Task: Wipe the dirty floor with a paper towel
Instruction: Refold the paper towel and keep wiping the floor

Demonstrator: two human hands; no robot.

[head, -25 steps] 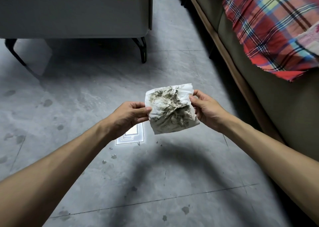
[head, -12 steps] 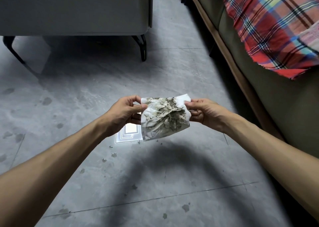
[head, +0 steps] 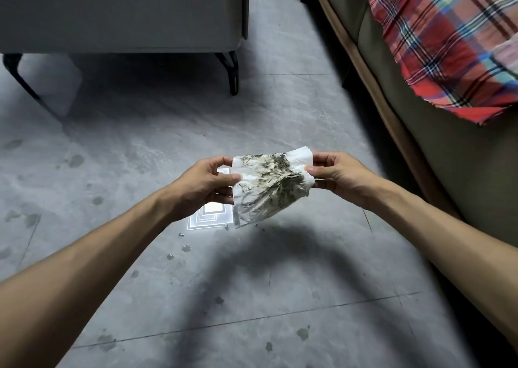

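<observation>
At frame centre, the left hand (head: 206, 182) and right hand (head: 335, 175) are pinching opposite edges of the soiled paper towel (head: 270, 187), above the spotted floor (head: 168, 255). The towel appears damp; pulling it taut risks tearing it or shedding grime.

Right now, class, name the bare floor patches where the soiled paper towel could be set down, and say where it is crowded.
Bare floor runs between the grey furniture's black leg and the sofa; another patch lies below the held paper towel, toward the tile seam. Crowded: stains at left, droplets beside the light reflection.
</observation>
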